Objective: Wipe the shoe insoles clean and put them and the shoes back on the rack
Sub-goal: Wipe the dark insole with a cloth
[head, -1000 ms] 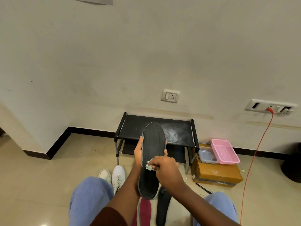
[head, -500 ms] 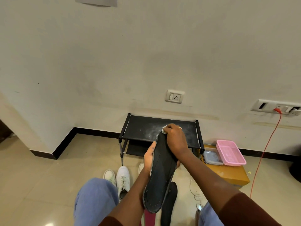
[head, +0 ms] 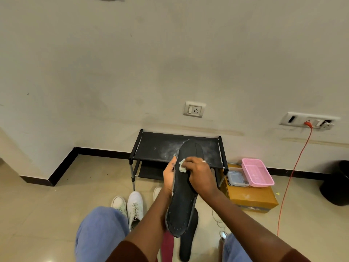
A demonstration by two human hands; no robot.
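**A:** ok so what's seen, going left to right? A pair of white sneakers [head: 132, 207] is parked on the floor [head: 47, 208] just left of the arms, toes pointed at the rack [head: 160, 146].

**B:** yep. Then the black insole [head: 184, 195] is held up in the middle, in front of the rack, tilted with the toe end up and away. It's gripped along its left edge by the left hand [head: 168, 175], fingers wrapped behind it and thumb clamped on the front.

**A:** and the right hand [head: 200, 175]?

**B:** laid across the upper part of the insole, fingers closed on a small pale wipe [head: 182, 165] that's pressed against the surface. A ring is worn on one finger.

**A:** below that, a second dark insole [head: 188, 242] is lying on the floor, with a maroon one [head: 167, 246] just to its left.

**B:** rack's top shelf is dusted with whitish marks. To the right, a pink basket [head: 256, 172] and a clear container [head: 237, 176] are set on a cardboard box [head: 249, 199], touching each other.
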